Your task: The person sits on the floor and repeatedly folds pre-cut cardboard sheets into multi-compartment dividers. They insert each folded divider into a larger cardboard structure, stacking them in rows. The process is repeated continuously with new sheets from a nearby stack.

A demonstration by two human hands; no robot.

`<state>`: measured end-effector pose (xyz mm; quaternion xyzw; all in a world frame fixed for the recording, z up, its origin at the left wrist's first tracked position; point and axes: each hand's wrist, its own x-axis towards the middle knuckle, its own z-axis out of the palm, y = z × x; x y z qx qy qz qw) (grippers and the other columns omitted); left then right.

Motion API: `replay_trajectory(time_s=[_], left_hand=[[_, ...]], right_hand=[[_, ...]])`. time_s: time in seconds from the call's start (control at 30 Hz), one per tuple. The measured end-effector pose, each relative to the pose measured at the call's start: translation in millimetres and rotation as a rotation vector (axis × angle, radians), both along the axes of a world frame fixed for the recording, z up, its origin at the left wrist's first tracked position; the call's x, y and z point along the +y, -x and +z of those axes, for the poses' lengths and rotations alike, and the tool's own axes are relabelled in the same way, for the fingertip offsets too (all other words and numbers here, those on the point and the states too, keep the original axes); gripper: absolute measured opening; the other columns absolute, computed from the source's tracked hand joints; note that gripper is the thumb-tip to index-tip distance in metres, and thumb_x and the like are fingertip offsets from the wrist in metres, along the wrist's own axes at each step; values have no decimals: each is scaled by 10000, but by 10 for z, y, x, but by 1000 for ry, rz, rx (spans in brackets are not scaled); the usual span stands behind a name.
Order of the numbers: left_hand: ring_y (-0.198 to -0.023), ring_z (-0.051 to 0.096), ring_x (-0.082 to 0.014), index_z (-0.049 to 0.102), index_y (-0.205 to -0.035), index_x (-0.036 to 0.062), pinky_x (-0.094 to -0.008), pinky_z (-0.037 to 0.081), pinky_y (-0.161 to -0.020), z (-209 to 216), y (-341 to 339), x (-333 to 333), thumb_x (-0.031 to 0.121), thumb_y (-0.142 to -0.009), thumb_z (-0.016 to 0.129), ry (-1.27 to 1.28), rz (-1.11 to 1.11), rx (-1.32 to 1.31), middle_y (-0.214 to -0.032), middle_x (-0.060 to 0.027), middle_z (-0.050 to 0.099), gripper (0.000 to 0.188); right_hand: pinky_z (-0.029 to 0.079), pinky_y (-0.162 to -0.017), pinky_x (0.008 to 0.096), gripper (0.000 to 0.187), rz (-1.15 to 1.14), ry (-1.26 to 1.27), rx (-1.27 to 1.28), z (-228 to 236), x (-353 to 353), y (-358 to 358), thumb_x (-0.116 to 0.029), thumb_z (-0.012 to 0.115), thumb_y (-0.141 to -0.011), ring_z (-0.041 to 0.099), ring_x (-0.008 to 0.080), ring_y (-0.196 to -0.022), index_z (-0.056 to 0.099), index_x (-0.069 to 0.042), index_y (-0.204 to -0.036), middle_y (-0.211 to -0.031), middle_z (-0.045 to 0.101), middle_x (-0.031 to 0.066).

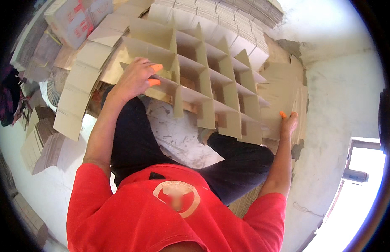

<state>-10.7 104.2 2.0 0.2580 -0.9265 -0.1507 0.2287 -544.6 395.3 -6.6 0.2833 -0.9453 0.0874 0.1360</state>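
Observation:
A grid-shaped cardboard divider (pixel 195 98) of interlocked strips stands tilted over my lap, its square cells facing up. At its left side my left hand (pixel 136 80) is closed on the end of one strip, with orange covers on two fingertips. My right hand (pixel 289 122) is out to the right, apart from the divider, beside flat brown cardboard sheets (pixel 281 86). Its fingers are drawn together, and an orange cover shows on one digit. Whatever it pinches, if anything, is too small to make out.
Long stacks of cardboard strips (pixel 216 23) lie beyond the divider. A column of slotted strips (pixel 75 90) runs down the left, near a taped carton (pixel 77 21). More cardboard pieces (pixel 44 145) lie on the left floor. A pale wall (pixel 341 96) bounds the right.

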Motion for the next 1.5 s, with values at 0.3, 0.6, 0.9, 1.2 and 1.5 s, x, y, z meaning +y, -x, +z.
replay_trajectory(time_s=[0.3,0.6,0.9,1.2,1.5], left_hand=[[-1023,548,-313,643,-1125,74,-390,432,-904,-12,-203,-103,171,-663,786,44,97,73,-1061,-130,621,494],[-904,601,-270,665,-1065,33,-342,469,-810,-45,-516,-215,130,-709,771,-239,181,215,-988,-123,635,383],[-737,601,-275,671,-936,1,-359,463,-651,-203,-550,-234,65,-739,720,-299,116,383,-809,-148,633,212],[-763,619,-283,645,-902,-24,-362,476,-659,-264,-535,-289,17,-753,697,-283,85,386,-813,-157,623,164],[-779,624,-280,642,-904,-23,-352,486,-671,-228,-496,-309,-10,-749,691,-301,99,362,-826,-151,625,163]], right_hand=[[435,-601,335,417,122,631,301,914,-526,-695,-235,739,-809,520,230,-648,578,-15,-1125,-940,651,143],[437,-578,195,626,944,978,-766,1540,-1659,-2932,-73,740,-794,363,61,-580,462,8,-1349,-730,498,-43],[463,-572,289,636,1105,391,-422,1294,-2190,-3794,106,590,-769,549,195,-564,360,98,-1362,-718,591,209],[473,-573,373,551,1158,309,-405,1249,-2404,-3908,102,586,-733,605,397,-635,407,163,-1251,-718,574,288],[487,-689,408,562,1100,158,-432,1270,-2641,-3999,29,621,-753,616,414,-765,445,69,-1285,-866,640,261]])
